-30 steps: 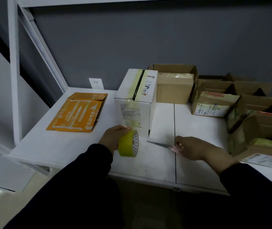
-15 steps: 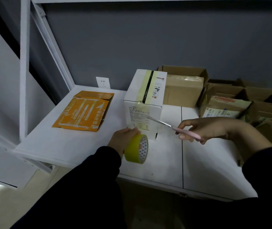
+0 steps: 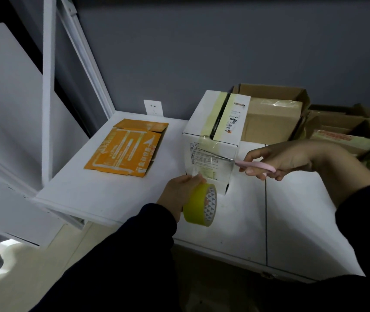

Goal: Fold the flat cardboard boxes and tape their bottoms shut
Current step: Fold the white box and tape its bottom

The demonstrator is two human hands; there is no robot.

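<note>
Broadly, a white desk (image 3: 292, 221) fills the lower middle of the view, with a dark seam running from its near edge toward the far edge. Along the far edge and into the far right corner stands a cluster of brown cardboard boxes (image 3: 271, 118), several with their flaps up. Just beside the nearest of them, about midway along the far edge, a white box (image 3: 211, 118) stands upright. A yellowish tape band and a black stripe run across its top face, next to a printed label. Toward the far left corner a flat orange box (image 3: 125, 149) lies unfolded, well apart from the white box. Closer to the near edge, the left hand (image 3: 179, 190) holds a yellow tape roll (image 3: 198, 206) on edge, its grip curled round the roll. A clear tape strip (image 3: 211, 152) stretches from the roll up the white box's front face. The right hand (image 3: 289, 158) holds pink-handled scissors (image 3: 257, 165), its grip closed round the handles, and the blades reach leftward across the strip. Whether they touch the tape I cannot tell. A wall socket (image 3: 153, 107) sits behind the far edge.
</note>
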